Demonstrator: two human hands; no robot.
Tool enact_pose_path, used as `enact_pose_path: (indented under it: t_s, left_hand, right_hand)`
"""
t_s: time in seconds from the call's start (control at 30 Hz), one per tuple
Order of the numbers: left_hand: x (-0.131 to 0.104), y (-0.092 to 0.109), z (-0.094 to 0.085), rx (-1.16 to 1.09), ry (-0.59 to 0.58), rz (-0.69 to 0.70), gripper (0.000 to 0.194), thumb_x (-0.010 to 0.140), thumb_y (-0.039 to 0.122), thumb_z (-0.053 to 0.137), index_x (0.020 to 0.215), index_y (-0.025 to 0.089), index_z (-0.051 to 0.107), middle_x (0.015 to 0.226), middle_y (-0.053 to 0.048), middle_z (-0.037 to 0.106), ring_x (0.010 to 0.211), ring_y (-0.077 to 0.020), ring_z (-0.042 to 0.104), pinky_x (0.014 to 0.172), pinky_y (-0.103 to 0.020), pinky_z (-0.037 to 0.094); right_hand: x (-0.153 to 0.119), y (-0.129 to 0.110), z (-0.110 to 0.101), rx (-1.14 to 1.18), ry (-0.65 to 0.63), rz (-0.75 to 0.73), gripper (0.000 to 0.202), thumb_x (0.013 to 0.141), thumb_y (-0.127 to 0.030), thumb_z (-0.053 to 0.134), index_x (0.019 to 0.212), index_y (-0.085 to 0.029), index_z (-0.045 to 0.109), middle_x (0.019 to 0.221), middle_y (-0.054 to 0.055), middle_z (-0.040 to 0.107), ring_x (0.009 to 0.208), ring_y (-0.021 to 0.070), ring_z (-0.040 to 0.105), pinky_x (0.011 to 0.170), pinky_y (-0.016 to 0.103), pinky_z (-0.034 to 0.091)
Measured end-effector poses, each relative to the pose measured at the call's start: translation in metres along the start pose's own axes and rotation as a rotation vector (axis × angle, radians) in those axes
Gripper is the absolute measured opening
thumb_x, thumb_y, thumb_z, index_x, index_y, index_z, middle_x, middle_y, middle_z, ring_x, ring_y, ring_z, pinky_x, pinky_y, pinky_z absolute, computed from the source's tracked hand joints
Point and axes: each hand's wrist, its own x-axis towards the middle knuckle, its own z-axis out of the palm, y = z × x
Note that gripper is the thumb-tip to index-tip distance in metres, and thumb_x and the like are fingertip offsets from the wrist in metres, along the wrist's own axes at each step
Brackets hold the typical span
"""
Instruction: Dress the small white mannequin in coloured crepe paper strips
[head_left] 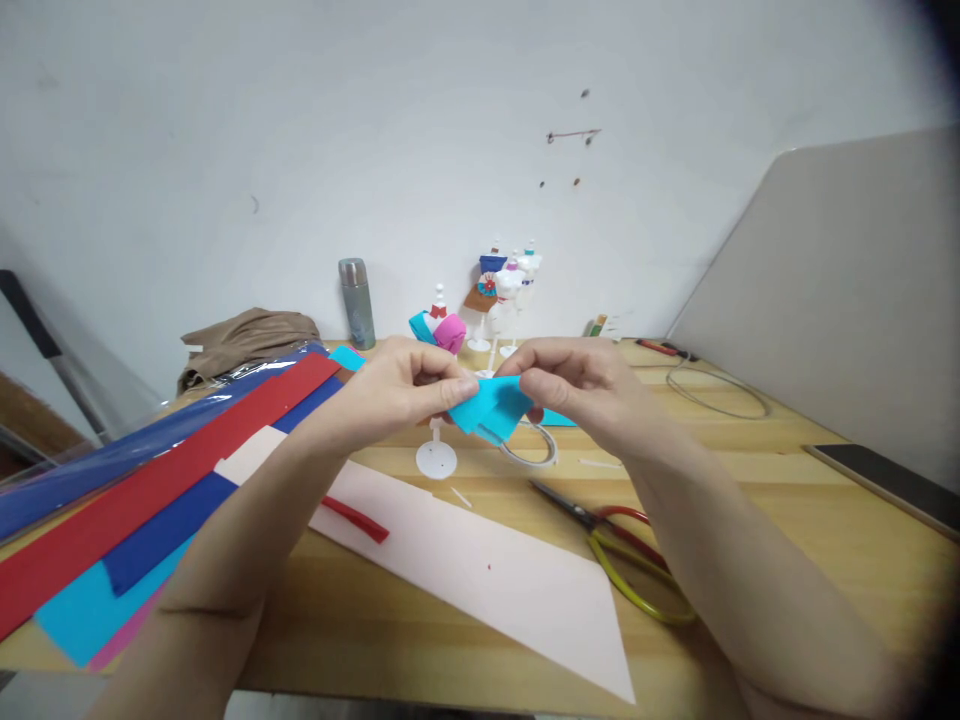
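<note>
Between my two hands hangs a small folded piece of turquoise crepe paper (pixel 491 408), held up above the table. My left hand (pixel 412 385) pinches its left end between thumb and fingers. At the upper right edge, my right hand (pixel 574 385) grips it the same way. Just behind my left hand stands a small white dress form (pixel 436 460) on a round base, with turquoise and pink paper wrapped on it and a red piece at the neck. A roll of tape (pixel 551 455) lies behind the paper, partly hidden.
Scissors (pixel 600 525) with red and yellow handles lie near my right forearm. Pale pink paper (pixel 480 560) bears a red strip (pixel 360 520). Coloured sheets (pixel 172 480) overlap at left. More dress forms (pixel 508 285), a flask (pixel 356 305), a cable (pixel 720 410) and a phone (pixel 885 485) surround them.
</note>
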Motion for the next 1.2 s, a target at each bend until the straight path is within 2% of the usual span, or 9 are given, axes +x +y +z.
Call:
enact_pose_path:
  t_s: [0.2, 0.3, 0.4, 0.7, 0.87, 0.97, 1.07, 1.13, 1.2]
  left_hand:
    - [0.001, -0.001, 0.004, 0.027, 0.053, -0.001, 0.025, 0.082, 0.033, 0.068, 0.066, 0.014, 0.069, 0.061, -0.004, 0.069, 0.054, -0.011, 0.061, 0.053, -0.021, 0.049]
    - [0.001, 0.001, 0.0, 0.012, 0.069, -0.015, 0.019, 0.081, 0.028, 0.069, 0.069, 0.013, 0.071, 0.061, -0.004, 0.07, 0.054, -0.0118, 0.064, 0.051, -0.021, 0.051]
    - [0.0, 0.005, -0.005, 0.022, 0.134, -0.006, 0.017, 0.082, 0.023, 0.07, 0.068, 0.013, 0.07, 0.058, -0.003, 0.069, 0.052, -0.0115, 0.063, 0.051, -0.021, 0.051]
    - [-0.001, 0.005, -0.009, 0.013, 0.146, -0.009, 0.02, 0.084, 0.023, 0.07, 0.068, 0.013, 0.07, 0.058, -0.003, 0.069, 0.051, -0.0118, 0.064, 0.051, -0.022, 0.052]
    - [-0.002, 0.0, -0.012, -0.027, 0.194, -0.025, 0.017, 0.083, 0.026, 0.073, 0.072, 0.014, 0.071, 0.059, -0.003, 0.071, 0.052, -0.012, 0.065, 0.05, -0.021, 0.05]
    - [-0.001, 0.001, -0.012, -0.02, 0.182, -0.029, 0.017, 0.083, 0.025, 0.072, 0.072, 0.013, 0.071, 0.059, -0.003, 0.07, 0.052, -0.0119, 0.065, 0.05, -0.021, 0.05]
    - [-0.001, 0.003, -0.01, -0.016, 0.157, -0.03, 0.018, 0.084, 0.025, 0.072, 0.071, 0.013, 0.071, 0.059, -0.003, 0.07, 0.052, -0.0119, 0.065, 0.051, -0.022, 0.052]
    - [-0.002, 0.003, -0.011, -0.022, 0.175, -0.036, 0.019, 0.083, 0.027, 0.074, 0.07, 0.013, 0.071, 0.059, -0.003, 0.07, 0.052, -0.0118, 0.065, 0.052, -0.022, 0.052]
    - [-0.002, 0.002, -0.014, -0.024, 0.222, -0.035, 0.027, 0.083, 0.034, 0.077, 0.066, 0.014, 0.07, 0.058, -0.003, 0.07, 0.052, -0.0115, 0.064, 0.051, -0.021, 0.05]
  right_hand:
    - [0.001, 0.003, 0.003, 0.008, 0.033, 0.022, 0.027, 0.078, -0.045, 0.075, 0.071, -0.021, 0.065, 0.058, -0.002, 0.057, 0.052, 0.0109, 0.05, 0.049, 0.026, 0.042]
    - [0.002, 0.004, 0.002, 0.003, 0.085, -0.004, 0.025, 0.077, -0.042, 0.075, 0.067, -0.021, 0.066, 0.055, -0.002, 0.056, 0.05, 0.0105, 0.048, 0.047, 0.026, 0.039]
    - [0.001, 0.001, 0.0, -0.041, 0.148, -0.041, 0.024, 0.077, -0.04, 0.077, 0.066, -0.022, 0.066, 0.055, -0.001, 0.057, 0.05, 0.0113, 0.047, 0.047, 0.028, 0.039]
    - [0.002, 0.002, -0.004, -0.05, 0.128, -0.044, 0.032, 0.079, -0.053, 0.078, 0.067, -0.025, 0.067, 0.056, -0.001, 0.058, 0.048, 0.0121, 0.049, 0.046, 0.029, 0.04]
    - [0.002, 0.006, -0.009, -0.022, 0.067, -0.046, 0.047, 0.086, -0.063, 0.066, 0.063, -0.023, 0.062, 0.058, 0.002, 0.061, 0.054, 0.0145, 0.057, 0.053, 0.031, 0.047]
    - [0.003, 0.005, -0.006, -0.043, 0.069, -0.028, 0.037, 0.082, -0.056, 0.073, 0.069, -0.022, 0.066, 0.058, 0.001, 0.062, 0.054, 0.0141, 0.056, 0.051, 0.029, 0.046]
    - [0.003, 0.005, -0.001, -0.074, 0.132, -0.01, 0.028, 0.077, -0.047, 0.078, 0.07, -0.022, 0.066, 0.058, -0.001, 0.06, 0.05, 0.0127, 0.052, 0.048, 0.029, 0.042]
    - [0.002, 0.006, 0.001, -0.118, 0.173, -0.045, 0.026, 0.08, -0.043, 0.075, 0.068, -0.023, 0.065, 0.057, -0.001, 0.06, 0.05, 0.0131, 0.052, 0.049, 0.03, 0.043]
    - [0.0, 0.007, 0.001, -0.223, 0.272, -0.145, 0.023, 0.084, -0.04, 0.072, 0.069, -0.025, 0.065, 0.059, 0.0, 0.062, 0.052, 0.0145, 0.053, 0.051, 0.032, 0.044]
